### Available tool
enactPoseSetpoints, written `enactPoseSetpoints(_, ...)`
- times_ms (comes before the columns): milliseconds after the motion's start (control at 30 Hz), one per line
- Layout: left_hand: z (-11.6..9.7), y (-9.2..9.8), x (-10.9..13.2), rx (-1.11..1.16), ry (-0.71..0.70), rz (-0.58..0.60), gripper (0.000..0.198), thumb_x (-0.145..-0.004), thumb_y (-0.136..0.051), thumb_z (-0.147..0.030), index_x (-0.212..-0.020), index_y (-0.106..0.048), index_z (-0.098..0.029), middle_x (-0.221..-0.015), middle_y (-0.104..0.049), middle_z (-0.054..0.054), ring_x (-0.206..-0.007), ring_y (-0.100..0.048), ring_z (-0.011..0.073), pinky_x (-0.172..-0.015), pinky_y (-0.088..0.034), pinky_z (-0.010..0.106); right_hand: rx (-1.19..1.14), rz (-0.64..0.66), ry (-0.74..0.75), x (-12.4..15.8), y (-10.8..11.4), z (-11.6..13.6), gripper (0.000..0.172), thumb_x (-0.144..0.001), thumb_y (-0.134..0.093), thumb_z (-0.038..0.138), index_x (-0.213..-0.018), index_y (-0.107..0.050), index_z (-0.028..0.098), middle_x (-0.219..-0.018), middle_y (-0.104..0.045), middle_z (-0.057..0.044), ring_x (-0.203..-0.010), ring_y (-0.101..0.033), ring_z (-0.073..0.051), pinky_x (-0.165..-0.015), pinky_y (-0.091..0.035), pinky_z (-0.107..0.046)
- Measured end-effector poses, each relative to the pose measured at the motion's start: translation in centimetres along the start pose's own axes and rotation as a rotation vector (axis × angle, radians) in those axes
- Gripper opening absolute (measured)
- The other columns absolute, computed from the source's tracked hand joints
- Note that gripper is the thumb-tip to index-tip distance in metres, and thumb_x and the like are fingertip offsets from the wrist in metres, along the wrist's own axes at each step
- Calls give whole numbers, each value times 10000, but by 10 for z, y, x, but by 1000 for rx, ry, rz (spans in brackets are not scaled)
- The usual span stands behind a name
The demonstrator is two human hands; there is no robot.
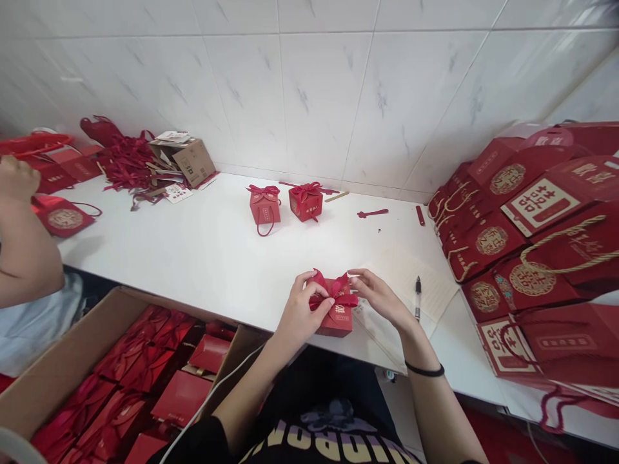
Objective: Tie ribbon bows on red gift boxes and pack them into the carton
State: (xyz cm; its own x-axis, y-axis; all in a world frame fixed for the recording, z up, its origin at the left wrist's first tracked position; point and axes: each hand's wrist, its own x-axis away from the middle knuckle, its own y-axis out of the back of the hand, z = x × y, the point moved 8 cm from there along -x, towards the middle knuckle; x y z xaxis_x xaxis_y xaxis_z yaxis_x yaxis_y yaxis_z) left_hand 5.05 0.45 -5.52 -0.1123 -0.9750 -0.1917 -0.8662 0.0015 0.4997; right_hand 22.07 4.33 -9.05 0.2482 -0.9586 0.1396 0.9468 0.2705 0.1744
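Note:
A small red gift box (pixel 338 317) stands at the near edge of the white table (pixel 203 258), with a red ribbon bow (pixel 333 290) on top. My left hand (pixel 300 309) grips the box's left side and pinches the left loop of the bow. My right hand (pixel 380 296) pinches the right end of the ribbon. Farther back on the table stand two finished red boxes with bows, one (pixel 264 205) to the left and one (pixel 305 201) to the right.
A pen (pixel 418 296) lies on a sheet of paper (pixel 425 277) at my right. Red gift bags (pixel 532 245) pile up at the right. A cardboard carton (pixel 72 361) of flat red boxes sits below left. Another person's arm (pixel 22 245) works at the far left beside loose ribbons (pixel 130 161).

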Motion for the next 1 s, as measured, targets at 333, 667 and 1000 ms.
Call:
enactPoseSetpoints(333,23,81,-6,-29,-62,-363,283,-860,-519,-382,-1083,-525,-208,-1245,-509,91,-1233,-454,223,-1070,-344,458,-49,24,-68,42,-50,-12,254,-816,-552,438,-839,-512,188,-721,-646,-39,-719,-642,-222,-711,-500,-355)
enactPoseSetpoints(667,47,62,54,-44,84,-278,432,-811,-577,-338,-1204,-445,-220,-1312,-414,107,-1273,-387,255,-1073,-326,492,268,304,215,74,-106,35,170,-882,-579,248,-726,-559,185,-666,-596,16,-577,-550,-134,-517,-408,-229)
enactPoseSetpoints(1000,45,56,17,298,35,63,323,-814,-551,-328,-1117,-557,-217,-1266,-511,79,-1238,-451,238,-1062,-362,385,816,3,992,74,-132,90,286,-968,-431,151,-1248,-478,119,-1195,-577,-136,-1155,-488,-242,-973,-334,-455)
